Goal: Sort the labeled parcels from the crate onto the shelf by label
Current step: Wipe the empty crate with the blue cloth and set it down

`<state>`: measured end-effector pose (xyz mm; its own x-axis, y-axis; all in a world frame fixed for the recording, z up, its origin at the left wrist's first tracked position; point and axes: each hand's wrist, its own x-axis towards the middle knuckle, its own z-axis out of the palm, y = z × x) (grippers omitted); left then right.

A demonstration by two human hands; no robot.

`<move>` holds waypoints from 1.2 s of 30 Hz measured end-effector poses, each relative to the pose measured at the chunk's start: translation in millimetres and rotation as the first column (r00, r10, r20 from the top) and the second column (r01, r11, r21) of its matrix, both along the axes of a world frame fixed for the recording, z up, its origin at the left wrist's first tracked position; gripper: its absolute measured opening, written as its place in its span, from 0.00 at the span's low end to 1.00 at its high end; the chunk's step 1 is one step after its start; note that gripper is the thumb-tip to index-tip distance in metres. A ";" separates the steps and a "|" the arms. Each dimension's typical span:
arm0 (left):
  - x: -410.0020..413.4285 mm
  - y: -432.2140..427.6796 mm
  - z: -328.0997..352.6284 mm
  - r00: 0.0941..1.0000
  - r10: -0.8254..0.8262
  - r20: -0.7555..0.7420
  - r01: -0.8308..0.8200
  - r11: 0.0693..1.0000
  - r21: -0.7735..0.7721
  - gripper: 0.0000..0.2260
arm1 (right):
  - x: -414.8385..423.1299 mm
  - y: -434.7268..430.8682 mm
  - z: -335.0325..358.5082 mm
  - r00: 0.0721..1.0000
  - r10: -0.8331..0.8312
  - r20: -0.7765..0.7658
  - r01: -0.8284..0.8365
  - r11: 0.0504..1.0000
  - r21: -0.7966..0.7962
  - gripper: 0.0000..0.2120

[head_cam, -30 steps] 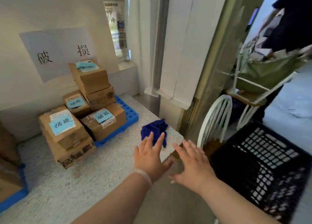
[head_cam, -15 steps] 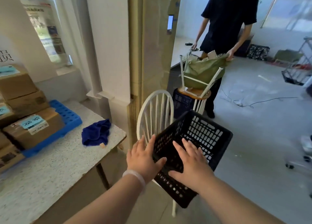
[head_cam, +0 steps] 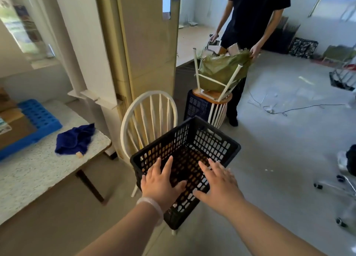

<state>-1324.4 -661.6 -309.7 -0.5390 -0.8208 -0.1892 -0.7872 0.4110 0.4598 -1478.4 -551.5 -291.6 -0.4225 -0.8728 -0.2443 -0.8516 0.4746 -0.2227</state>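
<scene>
A black perforated plastic crate [head_cam: 212,140] sits on a white spindle-back chair [head_cam: 148,113]; no parcel shows inside it. My left hand [head_cam: 159,180] and my right hand [head_cam: 217,182] hover over the crate's near side, palms down with fingers spread and straight, holding nothing. Brown cardboard parcels [head_cam: 11,124], one with a pale blue label, lie on a blue pallet [head_cam: 38,119] at the far left of the speckled shelf top [head_cam: 38,171], mostly cut off by the frame edge.
A dark blue cloth [head_cam: 75,140] lies near the shelf top's right corner. Behind the chair, a person in dark clothes [head_cam: 254,24] handles a green sack [head_cam: 221,68] on an upturned chair over a second dark crate [head_cam: 196,105]. Cables lie on the grey floor; a wheeled chair base [head_cam: 342,182] stands right.
My view has swung right, from the parcel stack on the shelf top to the crate on the chair. Both hands moved with it and now hover over the crate.
</scene>
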 end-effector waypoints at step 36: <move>-104.8 -64.4 -147.8 0.452 0.883 0.126 -0.870 0.405 0.281 0.41 | -324.2 -233.2 -136.7 0.994 0.085 0.063 -0.102 0.933 0.345 0.45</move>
